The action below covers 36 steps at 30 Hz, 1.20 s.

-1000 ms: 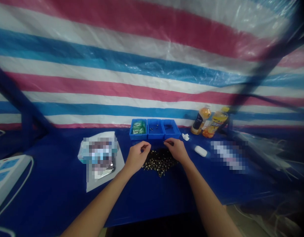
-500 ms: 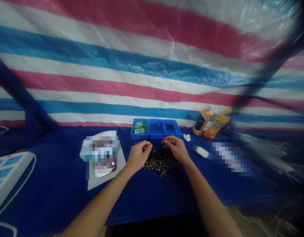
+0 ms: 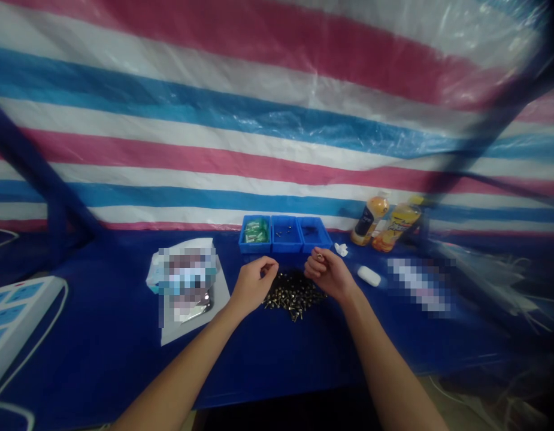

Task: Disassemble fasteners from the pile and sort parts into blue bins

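Handling single pieces, it seems: the right hand (image 3: 329, 273) pinches one metal part (image 3: 320, 256) beside the pile (image 3: 294, 297), inside the table's (image 3: 277, 365) front edge; left hand (image 3: 254, 281) closed, contents unclear. Fingertip control seems needed next.

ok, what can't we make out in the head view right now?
Head view:
- left hand: curled fingers hide whether it pinches anything
- shiny piece in the right hand: too small, partly covered by fingers, to identify
- pile of metal parts: too small and blurred to count
- right-hand blue bin: contents too dark and blurred
- white power strip: cut off by left edge
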Each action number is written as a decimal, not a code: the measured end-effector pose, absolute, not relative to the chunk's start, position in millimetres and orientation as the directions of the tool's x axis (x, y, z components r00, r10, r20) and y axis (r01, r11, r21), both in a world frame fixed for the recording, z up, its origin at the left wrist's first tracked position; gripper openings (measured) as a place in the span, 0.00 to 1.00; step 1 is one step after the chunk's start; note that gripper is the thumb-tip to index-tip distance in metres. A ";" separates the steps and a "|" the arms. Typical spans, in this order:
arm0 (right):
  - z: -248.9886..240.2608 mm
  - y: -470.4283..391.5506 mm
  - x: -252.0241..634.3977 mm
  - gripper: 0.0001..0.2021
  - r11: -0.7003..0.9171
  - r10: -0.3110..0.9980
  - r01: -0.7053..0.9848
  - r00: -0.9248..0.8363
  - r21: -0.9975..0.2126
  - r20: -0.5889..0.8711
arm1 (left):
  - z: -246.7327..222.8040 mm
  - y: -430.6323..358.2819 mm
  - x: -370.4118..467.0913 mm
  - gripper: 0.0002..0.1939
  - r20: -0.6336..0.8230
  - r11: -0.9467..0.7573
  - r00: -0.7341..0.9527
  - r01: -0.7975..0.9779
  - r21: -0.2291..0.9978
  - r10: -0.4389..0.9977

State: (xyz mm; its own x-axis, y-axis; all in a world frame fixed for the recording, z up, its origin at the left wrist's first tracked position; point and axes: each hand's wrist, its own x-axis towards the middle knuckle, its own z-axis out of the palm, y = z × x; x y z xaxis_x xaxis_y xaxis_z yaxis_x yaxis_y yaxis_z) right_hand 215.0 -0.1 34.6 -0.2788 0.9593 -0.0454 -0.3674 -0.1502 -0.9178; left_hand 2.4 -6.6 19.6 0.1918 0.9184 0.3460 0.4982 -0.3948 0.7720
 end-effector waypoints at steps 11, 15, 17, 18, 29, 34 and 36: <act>30.7 6.9 217.7 0.16 -0.144 0.985 -0.335 -0.139 -0.931 -0.102 | 21.4 -7.7 3.0 0.11 0.347 -0.405 0.211 0.505 0.762 0.914; 29.6 8.3 220.1 0.21 -0.101 0.991 -0.317 -0.110 -0.943 -0.069 | 20.2 -7.4 4.4 0.11 0.352 -0.410 0.211 0.503 0.761 0.912; 25.6 10.9 224.6 0.23 -0.086 0.996 -0.245 -0.041 -0.966 -0.079 | 19.8 -7.5 4.5 0.11 0.348 -0.409 0.215 0.504 0.761 0.913; 22.6 12.8 227.5 0.22 -0.070 0.997 -0.187 0.010 -0.980 -0.073 | 19.8 -7.5 4.4 0.11 0.343 -0.407 0.218 0.505 0.761 0.914; 4.5 16.0 246.7 0.12 0.269 0.962 0.770 -0.179 -0.578 0.208 | 17.7 -5.7 2.3 0.10 0.370 -0.420 0.208 0.573 0.704 0.905; 4.6 9.3 235.6 0.15 0.253 0.967 0.839 -0.206 -0.482 0.149 | 14.5 -5.4 2.6 0.10 0.374 -0.429 0.222 0.592 0.682 0.901; 3.4 8.2 230.3 0.15 0.221 0.975 0.866 -0.180 -0.448 0.134 | 13.9 -5.4 3.0 0.10 0.376 -0.436 0.230 0.593 0.677 0.898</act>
State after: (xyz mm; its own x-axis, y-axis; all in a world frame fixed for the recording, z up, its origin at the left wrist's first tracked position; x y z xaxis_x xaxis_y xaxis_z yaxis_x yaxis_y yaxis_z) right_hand 230.3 8.2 3.4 -0.1798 0.9745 0.1339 0.8662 0.2214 -0.4481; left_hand 3.0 -5.4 13.9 0.2297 0.8976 0.3761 0.5929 -0.4356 0.6773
